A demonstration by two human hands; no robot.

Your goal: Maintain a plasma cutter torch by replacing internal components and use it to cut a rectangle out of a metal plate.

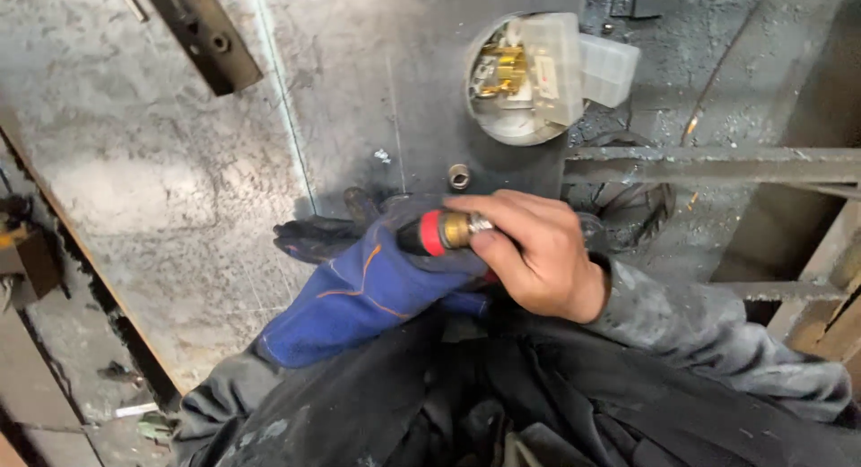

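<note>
My left hand (359,283), in a blue glove with dirty black fingers, grips the black body of a welding torch (441,233). The torch head has a red ring and a brass tip. My bare right hand (529,247) pinches the brass tip between thumb and fingers. Both hands meet just above my dark jacket, over a scuffed grey metal plate (179,162).
A small brass nut (459,175) lies on the plate just beyond my hands. A round white container (516,77) with brass parts and a clear plastic box stands at the back. A metal bar (717,165) runs right. A dark bracket (202,32) lies upper left.
</note>
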